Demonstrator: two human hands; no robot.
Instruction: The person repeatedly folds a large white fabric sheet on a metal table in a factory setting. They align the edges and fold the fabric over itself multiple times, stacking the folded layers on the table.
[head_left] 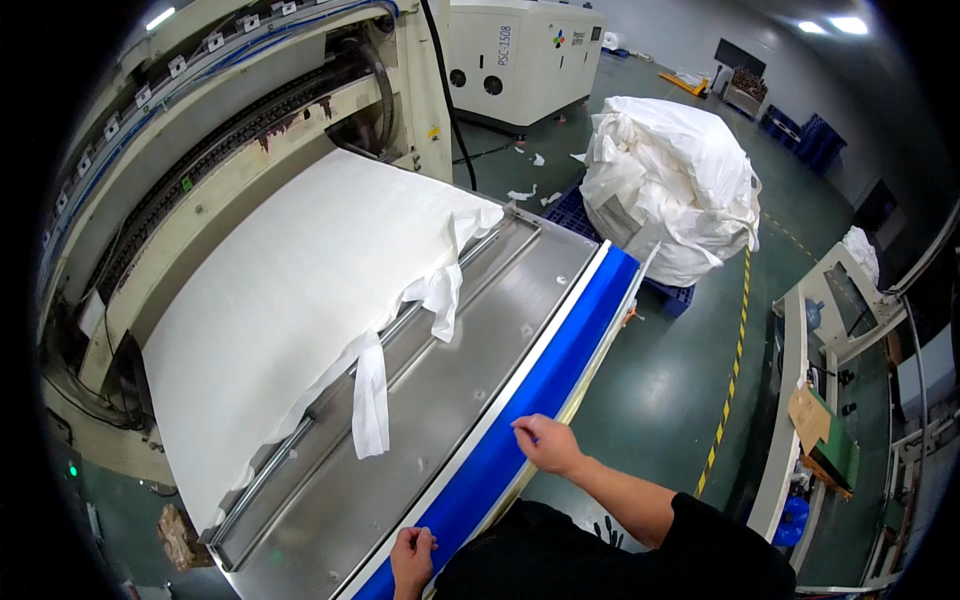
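Note:
My right hand (548, 443) hovers over or rests against the blue strip (500, 440) along the near edge of a metal table; its fingers are curled together and whatever they may hold is too small to make out. Lower left, my left hand (412, 560) is closed in a loose fist by the white border of that strip, its inner fingers hidden. A wide white fabric sheet (290, 270) comes out of the machine and drapes over metal bars (290, 450). Its near edge is ragged, with one torn strip (370, 400) hanging down on the metal table (450, 370).
A large cream machine (230, 170) stands at left. Beyond the table's right end, a big bundle of white fabric (675, 190) sits on a blue pallet (680, 297). Farther back is a white cabinet (520, 70). A framed rack (800, 400) stands at right, past a yellow-black floor line (735, 370).

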